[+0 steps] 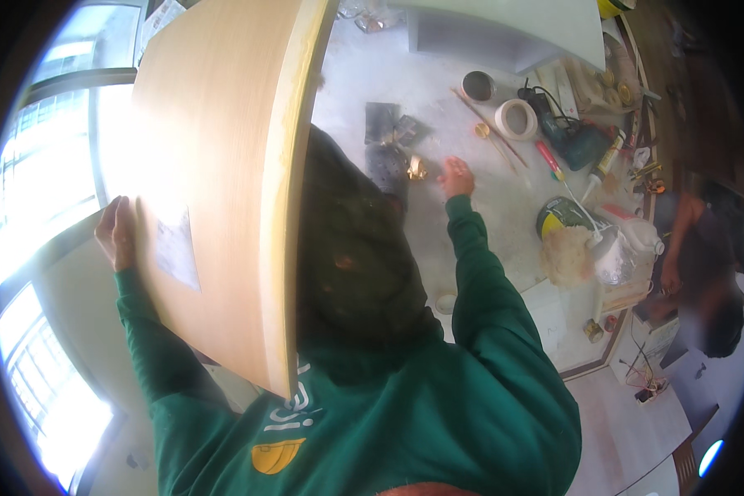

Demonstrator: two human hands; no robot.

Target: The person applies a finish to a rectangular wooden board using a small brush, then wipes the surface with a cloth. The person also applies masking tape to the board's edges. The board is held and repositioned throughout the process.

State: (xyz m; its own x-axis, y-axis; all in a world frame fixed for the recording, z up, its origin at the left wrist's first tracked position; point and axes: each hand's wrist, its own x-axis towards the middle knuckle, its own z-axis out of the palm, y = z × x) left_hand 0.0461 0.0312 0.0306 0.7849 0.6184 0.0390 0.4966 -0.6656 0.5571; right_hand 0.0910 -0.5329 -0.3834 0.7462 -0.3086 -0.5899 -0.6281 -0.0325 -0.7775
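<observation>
A large light wood-grain panel point(215, 149) stands upright close in front of me, with a pale yellow strip along its right edge. My left hand point(116, 233) grips the panel's left edge, its fingers against the board. A grey rectangular patch point(176, 248) shows on the panel's face near that hand. Out over the floor on the right, my right hand point(456, 178) is empty with its fingers loosely apart. Just left of it lies a small shiny gold-coloured piece point(417, 169), next to my dark shoe point(386, 169).
A roll of masking tape point(517, 120), a dark-mouthed can point(478, 86), a green power tool point(585, 147), a sealant tube point(608, 157) and a white jug point(632, 230) lie to the right. A white panel point(504, 33) stands beyond. Another person point(703, 256) is at far right.
</observation>
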